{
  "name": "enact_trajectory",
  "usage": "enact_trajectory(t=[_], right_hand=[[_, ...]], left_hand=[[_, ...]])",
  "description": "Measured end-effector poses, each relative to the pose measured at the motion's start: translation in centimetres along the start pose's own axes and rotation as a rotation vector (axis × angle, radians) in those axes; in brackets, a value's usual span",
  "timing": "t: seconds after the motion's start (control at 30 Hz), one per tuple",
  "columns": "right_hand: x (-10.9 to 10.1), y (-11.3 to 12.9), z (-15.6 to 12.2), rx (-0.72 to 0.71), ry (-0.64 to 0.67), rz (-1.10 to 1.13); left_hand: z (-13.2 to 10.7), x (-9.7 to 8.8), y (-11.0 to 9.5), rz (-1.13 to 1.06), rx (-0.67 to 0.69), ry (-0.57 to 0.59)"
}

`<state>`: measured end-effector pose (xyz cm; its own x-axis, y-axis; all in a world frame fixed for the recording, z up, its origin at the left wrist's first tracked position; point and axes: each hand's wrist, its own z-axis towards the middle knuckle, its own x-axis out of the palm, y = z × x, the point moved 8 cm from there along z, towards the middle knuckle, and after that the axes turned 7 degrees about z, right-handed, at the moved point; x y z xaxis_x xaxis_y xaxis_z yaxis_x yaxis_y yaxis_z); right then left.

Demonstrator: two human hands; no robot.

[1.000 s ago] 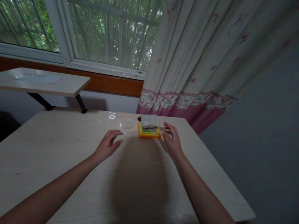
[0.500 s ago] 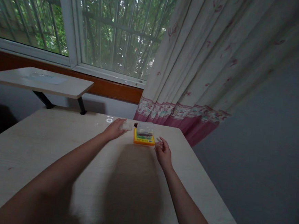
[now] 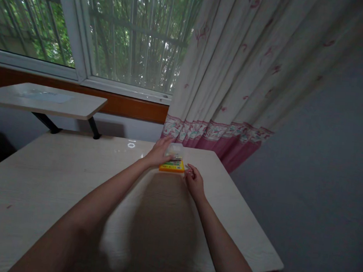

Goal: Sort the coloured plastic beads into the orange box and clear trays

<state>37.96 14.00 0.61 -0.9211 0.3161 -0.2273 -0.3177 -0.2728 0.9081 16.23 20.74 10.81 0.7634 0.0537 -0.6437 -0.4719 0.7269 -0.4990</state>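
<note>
A flat yellow box [image 3: 163, 168] with a green and yellow printed face lies near the back edge of the table. On its far part is a clear plastic container [image 3: 176, 148], partly covered by my left hand [image 3: 158, 153]. That hand reaches in from the left, its thumb and fingers around the container's near left side. Just right of the yellow box, my right hand [image 3: 194, 182] is closed with curled fingers. A small, clear-looking bit shows at its fingertips, too small to name.
The pale wooden table [image 3: 115, 214] ends at a right edge beside a grey wall. A raised shelf [image 3: 86, 105] on black legs stands at the back left, a plastic-wrapped sheet [image 3: 51, 96] on it. Behind hang a floral curtain [image 3: 216, 92] and a barred window.
My left hand has moved right, from beside the yellow box to over its far left part, bringing a clear plastic piece along. My right hand stays by the box. The view has shifted slightly.
</note>
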Motion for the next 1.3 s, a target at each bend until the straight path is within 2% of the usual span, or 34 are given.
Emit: enact_trajectory(t=[0.07,0.13,0.17,0.2,0.27,0.4,0.53,0.63,0.7,0.77,0.83,0.93,1.07,1.2,1.3], right_hand=[[-0.2,0.1,0.1,-0.045,-0.009,-0.064],[-0.1,0.1,0.2,-0.087,-0.010,-0.145],[0.2,0.0,0.2,-0.097,0.002,-0.187],[0.5,0.0,0.3,-0.098,0.017,-0.229],[1.2,-0.3,0.3,-0.074,0.051,-0.317],[0.9,-0.5,0.2,-0.007,0.061,-0.480],[-2.3,-0.5,0.5,0.076,-0.002,-0.627],[-4.8,-0.4,1.0,0.104,-0.038,-0.740],[-6.2,-0.5,1.3,0.146,-0.066,-0.787],[-7.0,-1.0,1.4,0.207,-0.078,-0.795],[-7.2,-1.3,1.4,0.235,-0.077,-0.773],[-6.7,-1.6,1.6,0.223,-0.052,-0.724],[-6.2,-1.7,2.1,0.134,-0.083,-0.637],[-7.0,-1.9,2.4,0.059,-0.149,-0.525],[-8.0,-0.4,2.2,0.019,-0.237,-0.529]], left_hand=[[-1.9,-0.3,1.6,-0.089,-0.109,-0.100],[-4.6,0.4,4.0,-0.230,-0.335,-0.170],[-6.0,1.4,5.0,-0.342,-0.442,-0.157],[-7.1,2.6,5.4,-0.388,-0.482,-0.130],[-8.4,4.8,5.3,-0.458,-0.485,-0.072],[-7.8,8.6,3.1,-0.653,-0.380,0.010],[-5.9,11.9,0.9,-0.896,-0.399,0.088],[-5.2,14.2,-0.1,-0.924,-0.440,0.128],[-5.2,15.1,-0.4,-0.930,-0.461,0.145],[-5.6,15.3,0.0,-0.926,-0.485,0.160],[-6.2,14.6,0.9,-0.907,-0.505,0.166],[-7.1,12.2,2.9,-0.859,-0.522,0.143],[-8.4,8.1,4.9,-0.786,-0.527,0.087],[-11.3,3.3,5.4,-0.699,-0.481,0.087],[-14.2,-2.1,4.0,-0.126,-0.217,0.091]])
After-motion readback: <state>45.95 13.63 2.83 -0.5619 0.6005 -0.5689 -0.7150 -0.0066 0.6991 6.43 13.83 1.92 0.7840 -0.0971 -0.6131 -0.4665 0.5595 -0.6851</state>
